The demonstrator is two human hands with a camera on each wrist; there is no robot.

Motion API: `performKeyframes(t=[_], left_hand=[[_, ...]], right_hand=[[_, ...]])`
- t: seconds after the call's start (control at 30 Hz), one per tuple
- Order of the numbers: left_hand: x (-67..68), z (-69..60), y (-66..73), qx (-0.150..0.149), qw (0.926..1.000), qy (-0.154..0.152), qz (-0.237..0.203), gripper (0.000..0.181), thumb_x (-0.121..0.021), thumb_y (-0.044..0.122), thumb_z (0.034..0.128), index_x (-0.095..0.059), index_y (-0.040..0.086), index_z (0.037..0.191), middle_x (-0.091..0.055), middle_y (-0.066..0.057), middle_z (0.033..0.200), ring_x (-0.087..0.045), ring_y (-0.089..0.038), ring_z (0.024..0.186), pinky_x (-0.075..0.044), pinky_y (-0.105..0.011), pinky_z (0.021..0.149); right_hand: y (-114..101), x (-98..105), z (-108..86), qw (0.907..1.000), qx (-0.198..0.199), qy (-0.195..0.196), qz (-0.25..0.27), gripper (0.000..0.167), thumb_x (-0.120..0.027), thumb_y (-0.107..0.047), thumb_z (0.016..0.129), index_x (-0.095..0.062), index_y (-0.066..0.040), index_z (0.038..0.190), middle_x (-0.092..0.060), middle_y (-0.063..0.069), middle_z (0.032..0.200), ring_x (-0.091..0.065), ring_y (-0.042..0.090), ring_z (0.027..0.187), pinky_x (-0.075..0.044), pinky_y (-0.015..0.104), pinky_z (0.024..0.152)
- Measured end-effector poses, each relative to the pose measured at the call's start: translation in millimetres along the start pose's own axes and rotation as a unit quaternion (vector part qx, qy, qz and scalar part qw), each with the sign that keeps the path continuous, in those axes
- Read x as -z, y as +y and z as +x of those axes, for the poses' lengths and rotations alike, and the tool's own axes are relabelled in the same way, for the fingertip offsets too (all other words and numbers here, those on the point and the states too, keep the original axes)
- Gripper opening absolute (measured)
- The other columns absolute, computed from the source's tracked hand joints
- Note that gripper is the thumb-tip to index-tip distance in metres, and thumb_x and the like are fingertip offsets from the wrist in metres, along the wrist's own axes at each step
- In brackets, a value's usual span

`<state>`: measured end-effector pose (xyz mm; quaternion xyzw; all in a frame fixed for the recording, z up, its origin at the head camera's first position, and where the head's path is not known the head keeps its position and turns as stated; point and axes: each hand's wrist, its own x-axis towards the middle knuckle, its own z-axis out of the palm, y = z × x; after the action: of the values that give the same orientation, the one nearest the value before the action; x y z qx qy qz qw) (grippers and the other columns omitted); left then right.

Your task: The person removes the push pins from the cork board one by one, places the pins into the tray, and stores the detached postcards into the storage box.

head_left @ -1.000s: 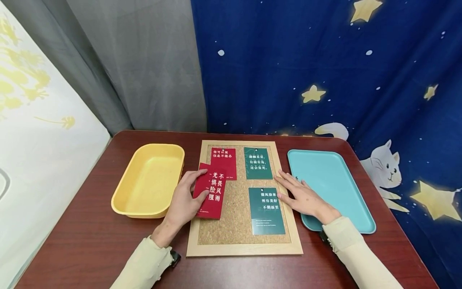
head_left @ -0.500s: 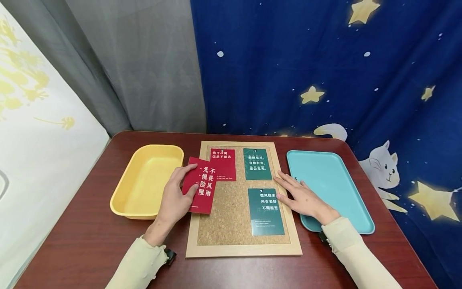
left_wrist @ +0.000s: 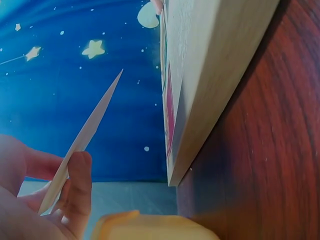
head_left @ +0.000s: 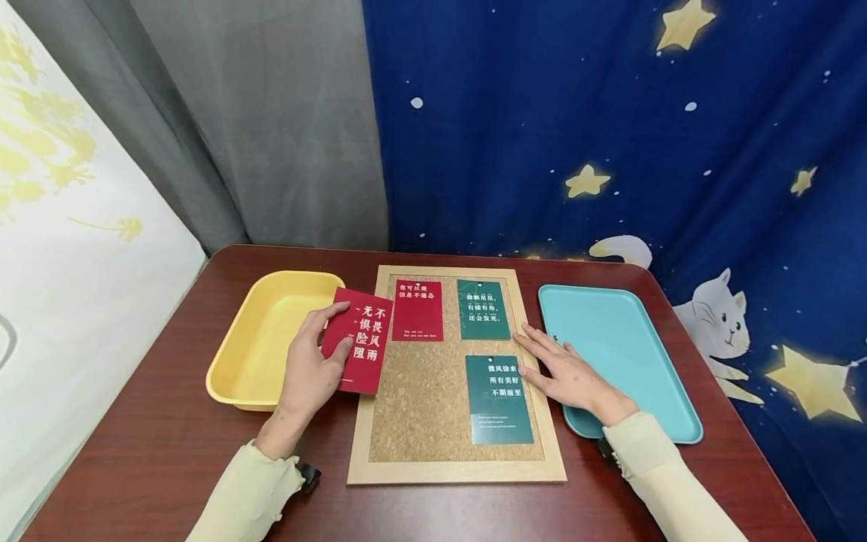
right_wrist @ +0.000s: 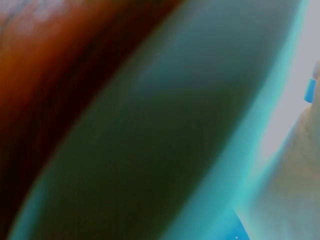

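My left hand (head_left: 311, 366) pinches a red card (head_left: 360, 341) with white writing by its left side. The card is raised over the gap between the yellow tub and the cork board (head_left: 420, 406), its right part overlapping the board's wooden frame. In the left wrist view the held card (left_wrist: 90, 127) shows edge-on, between thumb and fingers, apart from the board. Another red card (head_left: 418, 320) is pinned at the board's upper left. A green card (head_left: 482, 320) is pinned at upper right, a second green card (head_left: 501, 410) below it. My right hand (head_left: 567, 373) rests its extended fingers on the frame's right side.
A yellow tub (head_left: 233, 361) stands left of the board, partly behind my left hand. The blue tray (head_left: 630, 354) lies to the right, beneath my right wrist. All stand on a dark red wooden table (head_left: 169, 452). The right wrist view is blurred.
My left hand has carried the red card leftward and slightly up, off the cork area toward the yellow tub. The pinned red card is now fully uncovered. My right hand has stayed put.
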<state>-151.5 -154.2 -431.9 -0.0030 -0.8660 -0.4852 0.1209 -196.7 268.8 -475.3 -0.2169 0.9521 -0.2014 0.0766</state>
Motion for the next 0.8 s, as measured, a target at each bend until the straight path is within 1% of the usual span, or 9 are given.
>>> performKeyframes(t=[0.2, 0.33, 0.47, 0.57, 0.8], left_hand=[[8.0, 1.2, -3.7, 0.006, 0.9998, 0.017, 0.006, 0.064, -0.073, 0.009, 0.095, -0.048, 0.017, 0.154, -0.053, -0.017, 0.146, -0.061, -0.038, 0.122, -0.063, -0.057, 0.087], [12.6, 2.2, -5.5, 0.02, 0.9996, 0.02, 0.003, 0.065, -0.073, 0.011, 0.0957, -0.048, 0.019, 0.155, -0.052, -0.016, 0.146, -0.061, -0.037, 0.122, -0.063, -0.057, 0.087], [17.1, 3.7, -8.1, 0.034, 0.9992, 0.021, -0.002, 0.064, -0.073, 0.012, 0.0962, -0.048, 0.02, 0.155, -0.052, -0.015, 0.145, -0.062, -0.036, 0.12, -0.064, -0.055, 0.085], [20.4, 5.2, -11.3, 0.038, 0.999, 0.024, -0.003, 0.063, -0.073, 0.011, 0.0963, -0.048, 0.02, 0.154, -0.053, -0.015, 0.143, -0.062, -0.035, 0.119, -0.064, -0.054, 0.083], [30.6, 10.0, -17.2, 0.046, 0.9981, 0.04, 0.011, 0.061, -0.071, 0.01, 0.0966, -0.05, 0.019, 0.153, -0.054, -0.016, 0.142, -0.062, -0.035, 0.118, -0.065, -0.049, 0.081]], right_hand=[[0, -1, 0.8, 1.0, 0.001, -0.002, 0.001, 0.067, -0.056, -0.049, 0.106, -0.033, -0.027, 0.164, -0.02, 0.003, 0.176, -0.025, 0.034, 0.161, -0.014, 0.076, 0.124], [-1, 0, 0.2, 1.0, -0.003, -0.002, 0.004, 0.067, -0.057, -0.048, 0.105, -0.033, -0.027, 0.164, -0.02, 0.003, 0.176, -0.025, 0.034, 0.161, -0.013, 0.076, 0.124], [-1, 1, -0.1, 1.0, -0.003, -0.002, 0.0, 0.067, -0.056, -0.049, 0.105, -0.033, -0.028, 0.164, -0.02, 0.003, 0.176, -0.025, 0.034, 0.161, -0.014, 0.075, 0.124], [0, 0, -0.7, 1.0, -0.004, -0.003, -0.001, 0.067, -0.056, -0.05, 0.105, -0.032, -0.028, 0.164, -0.02, 0.003, 0.176, -0.025, 0.034, 0.161, -0.014, 0.075, 0.124], [0, 0, 0.2, 1.0, -0.003, -0.003, 0.001, 0.067, -0.056, -0.05, 0.105, -0.033, -0.028, 0.164, -0.02, 0.003, 0.176, -0.025, 0.034, 0.161, -0.014, 0.075, 0.124]])
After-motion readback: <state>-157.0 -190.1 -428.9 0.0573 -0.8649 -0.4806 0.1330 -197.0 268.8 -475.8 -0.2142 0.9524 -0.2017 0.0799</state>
